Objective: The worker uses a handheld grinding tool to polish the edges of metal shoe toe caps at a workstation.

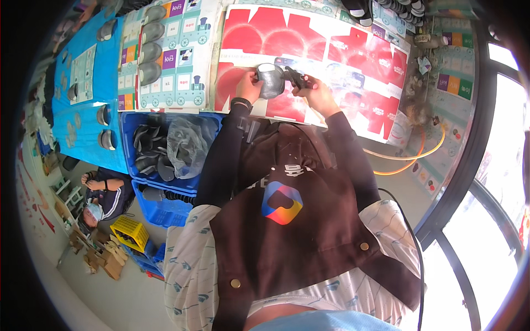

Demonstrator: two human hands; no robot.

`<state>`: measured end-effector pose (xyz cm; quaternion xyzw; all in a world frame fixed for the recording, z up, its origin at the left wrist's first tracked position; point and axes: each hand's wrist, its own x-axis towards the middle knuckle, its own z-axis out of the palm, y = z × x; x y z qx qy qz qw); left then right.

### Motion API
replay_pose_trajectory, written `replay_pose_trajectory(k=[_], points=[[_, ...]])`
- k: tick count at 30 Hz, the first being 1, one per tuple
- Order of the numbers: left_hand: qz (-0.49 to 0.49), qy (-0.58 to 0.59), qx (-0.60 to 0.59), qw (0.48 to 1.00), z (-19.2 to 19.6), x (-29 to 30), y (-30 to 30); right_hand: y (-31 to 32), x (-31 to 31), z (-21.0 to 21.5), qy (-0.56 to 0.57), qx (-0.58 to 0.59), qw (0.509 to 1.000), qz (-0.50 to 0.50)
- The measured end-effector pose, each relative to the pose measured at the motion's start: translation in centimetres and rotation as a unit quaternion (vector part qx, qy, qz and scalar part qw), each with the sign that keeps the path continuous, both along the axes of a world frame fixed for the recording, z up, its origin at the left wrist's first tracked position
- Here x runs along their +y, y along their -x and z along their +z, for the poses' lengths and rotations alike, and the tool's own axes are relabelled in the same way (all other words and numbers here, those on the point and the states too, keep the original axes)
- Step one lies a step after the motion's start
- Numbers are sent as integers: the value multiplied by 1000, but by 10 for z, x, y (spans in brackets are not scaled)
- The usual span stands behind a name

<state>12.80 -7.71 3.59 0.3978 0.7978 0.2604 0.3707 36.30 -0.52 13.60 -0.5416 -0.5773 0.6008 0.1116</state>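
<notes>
Above the red-and-white printed sheet (309,38), my left hand (249,87) is closed on the left edge of a shiny dark-grey rounded piece (270,83), shaped like a shoe toe. A pale patch shows at its top. My right hand (319,98) has its fingers curled around a small black object (296,78), whose kind I cannot make out. The black object is right beside the grey piece; whether they touch is unclear. On the patterned table cover to the left, several similar grey rounded pieces (150,73) lie in a column.
Left of my lap, a blue crate (128,138) holds dark pieces and a clear plastic bag (190,144). More pieces rest on a blue-covered table (88,149). An orange hose (408,158) loops at the right. A yellow crate (130,234) and a seated person (107,190) are lower left.
</notes>
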Motion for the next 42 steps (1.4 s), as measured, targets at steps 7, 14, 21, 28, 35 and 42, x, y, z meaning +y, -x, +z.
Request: replay_pose_trajectory(k=[7,14,21,28,35,42], points=[[2,9,-3,1000,-9,2,10,9,13,6,20,-48,998,26],[202,46,-292,934,31,-62,73,0,21,-12,53,91,994,-14],[281,56,-298,911,57,-100,81,-11,30,-16,106,136,985,5],[288,51,-319,902,55,-89,64,-22,35,-20,62,98,985,127],[242,48,-330,911,48,-58,47,-13,36,-27,65,89,988,107],[189,67,-281,939,24,-33,40,-20,29,-21,19,63,978,200]])
